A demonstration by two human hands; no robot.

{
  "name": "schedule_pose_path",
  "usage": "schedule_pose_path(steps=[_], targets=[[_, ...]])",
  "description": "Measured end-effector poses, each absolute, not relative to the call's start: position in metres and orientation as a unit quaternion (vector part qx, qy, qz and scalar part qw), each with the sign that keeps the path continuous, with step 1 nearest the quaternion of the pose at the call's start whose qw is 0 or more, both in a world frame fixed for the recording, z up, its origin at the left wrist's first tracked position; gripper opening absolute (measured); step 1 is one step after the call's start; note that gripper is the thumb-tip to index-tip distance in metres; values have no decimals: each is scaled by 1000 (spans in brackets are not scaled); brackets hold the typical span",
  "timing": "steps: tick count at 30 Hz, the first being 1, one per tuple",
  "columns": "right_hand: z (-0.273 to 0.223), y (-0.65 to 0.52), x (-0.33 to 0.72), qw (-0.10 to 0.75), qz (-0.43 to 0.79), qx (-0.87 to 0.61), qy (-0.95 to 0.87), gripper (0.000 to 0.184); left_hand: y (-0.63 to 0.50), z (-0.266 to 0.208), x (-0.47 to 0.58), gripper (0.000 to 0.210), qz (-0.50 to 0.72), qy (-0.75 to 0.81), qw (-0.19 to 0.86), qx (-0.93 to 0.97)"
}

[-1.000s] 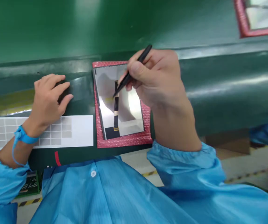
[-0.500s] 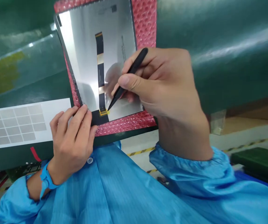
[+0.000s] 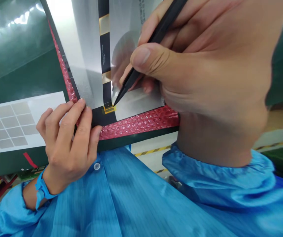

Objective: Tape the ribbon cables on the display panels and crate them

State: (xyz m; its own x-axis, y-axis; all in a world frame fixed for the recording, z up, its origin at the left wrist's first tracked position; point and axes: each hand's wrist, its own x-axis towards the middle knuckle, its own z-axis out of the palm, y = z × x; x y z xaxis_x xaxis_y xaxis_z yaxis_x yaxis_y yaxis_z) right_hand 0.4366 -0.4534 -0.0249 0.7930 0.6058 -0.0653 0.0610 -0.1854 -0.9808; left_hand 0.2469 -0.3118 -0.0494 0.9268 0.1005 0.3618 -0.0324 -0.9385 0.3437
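Observation:
A silver-backed display panel [image 3: 87, 49] lies with a dark flex cable [image 3: 105, 52] running down its back. At the cable's lower end is a small yellow-edged connector [image 3: 109, 109] on a black strip. My right hand [image 3: 210, 69] grips a pair of black tweezers [image 3: 153, 42], points down; the tip is right beside the connector, and I cannot tell whether it touches. My left hand [image 3: 68, 141] rests with fingers stretched out at the panel's lower left corner, holding nothing.
Pink bubble wrap [image 3: 141, 125] lies under the panel on a green mat [image 3: 33, 69]. Left of my hand is a white sheet of grey rectangular stickers [image 3: 8, 121]. Clear plastic film [image 3: 15, 36] lies at upper left, and a red strip [image 3: 30, 160] near the table's front edge.
The view has come closer to the panel, so things look larger and the panel's top is cut off. The tweezers' tip stays beside the connector; my left hand stays at the corner.

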Motion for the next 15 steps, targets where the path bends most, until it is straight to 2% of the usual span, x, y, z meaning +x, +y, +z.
schedule_pose_path(steps=[8, 15], targets=[[-25, -454, 431, 589, 207, -750, -217, 40, -314, -46, 245, 47, 153, 49, 205, 965], [-27, -455, 431, 598, 208, -748, -202, 36, -314, -43, 246, 46, 147, 35, 172, 973]])
